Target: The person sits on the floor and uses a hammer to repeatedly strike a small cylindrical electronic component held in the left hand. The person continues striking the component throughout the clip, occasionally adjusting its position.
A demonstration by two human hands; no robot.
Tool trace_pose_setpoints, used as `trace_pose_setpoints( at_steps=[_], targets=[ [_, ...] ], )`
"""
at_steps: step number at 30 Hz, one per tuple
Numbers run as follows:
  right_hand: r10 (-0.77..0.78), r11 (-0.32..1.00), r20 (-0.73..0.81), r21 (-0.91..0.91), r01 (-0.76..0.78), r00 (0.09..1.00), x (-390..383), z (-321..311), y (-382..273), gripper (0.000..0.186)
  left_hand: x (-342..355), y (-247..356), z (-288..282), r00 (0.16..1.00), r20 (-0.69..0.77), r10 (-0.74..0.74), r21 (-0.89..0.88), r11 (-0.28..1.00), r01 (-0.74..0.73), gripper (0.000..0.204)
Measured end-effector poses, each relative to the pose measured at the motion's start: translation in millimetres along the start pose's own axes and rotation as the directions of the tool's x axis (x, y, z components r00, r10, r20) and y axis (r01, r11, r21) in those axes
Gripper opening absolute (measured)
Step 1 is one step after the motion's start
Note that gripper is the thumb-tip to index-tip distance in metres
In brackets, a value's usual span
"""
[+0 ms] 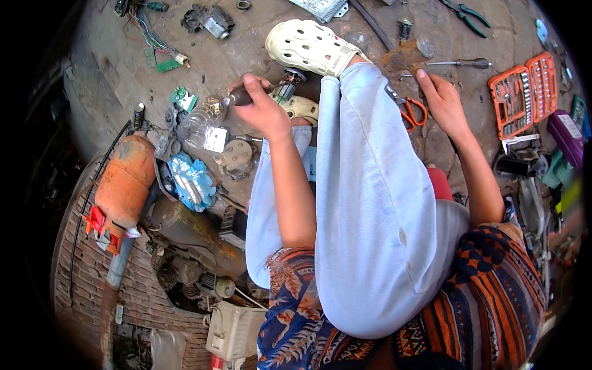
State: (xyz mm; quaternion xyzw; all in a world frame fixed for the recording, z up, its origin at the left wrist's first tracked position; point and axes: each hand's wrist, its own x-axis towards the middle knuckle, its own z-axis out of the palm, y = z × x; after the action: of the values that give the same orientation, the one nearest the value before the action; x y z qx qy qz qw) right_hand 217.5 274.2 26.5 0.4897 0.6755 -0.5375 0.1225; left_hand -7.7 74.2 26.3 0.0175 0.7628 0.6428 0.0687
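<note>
My left hand is closed around a small motor rotor with a dark body and a metal shaft, held just above the ground beside my cream clog. My right hand reaches down to the ground with fingers spread, its fingertips near a screwdriver and just right of orange-handled pliers. It holds nothing that I can see. My knees in pale blue trousers rise between the two arms.
An open orange socket and bit case lies at the right. At the left sit an orange cylinder, a clear plastic bottle, blue circuit parts and old motors. Green-handled pliers lie at the top right.
</note>
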Motion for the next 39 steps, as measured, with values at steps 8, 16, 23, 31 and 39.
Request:
trace_pose_setpoints(
  at_steps=[8, 16, 23, 31, 39],
  targets=[
    [-0.010, 1.000, -0.010, 0.026, 0.010, 1.000, 0, -3, -6, 0.061, -4, -8, 21, 0.972, 0.234, 0.007, 0.289, 0.954, -0.076, 0.026],
    [-0.011, 0.975, 0.040, 0.222, 0.002, 0.999, -5, -3, -27, 0.054, -33, -31, 22, 0.866, 0.449, 0.223, 0.392, 0.821, -0.415, 0.034],
    [-0.124, 0.968, 0.051, 0.226, 0.109, 0.991, 2, -2, -33, 0.043, -77, -16, 28, 0.863, 0.444, 0.242, 0.522, 0.713, -0.468, 0.029],
    [-0.077, 0.970, 0.068, 0.234, 0.059, 0.995, -5, -3, -27, 0.042, -97, -3, 18, 0.926, 0.344, 0.154, 0.669, 0.652, -0.357, 0.026],
    [-0.062, 0.970, 0.061, 0.237, 0.045, 0.996, -8, -5, -33, 0.043, -99, -3, 19, 0.910, 0.316, 0.268, 0.706, 0.575, -0.415, 0.023]
  ],
)
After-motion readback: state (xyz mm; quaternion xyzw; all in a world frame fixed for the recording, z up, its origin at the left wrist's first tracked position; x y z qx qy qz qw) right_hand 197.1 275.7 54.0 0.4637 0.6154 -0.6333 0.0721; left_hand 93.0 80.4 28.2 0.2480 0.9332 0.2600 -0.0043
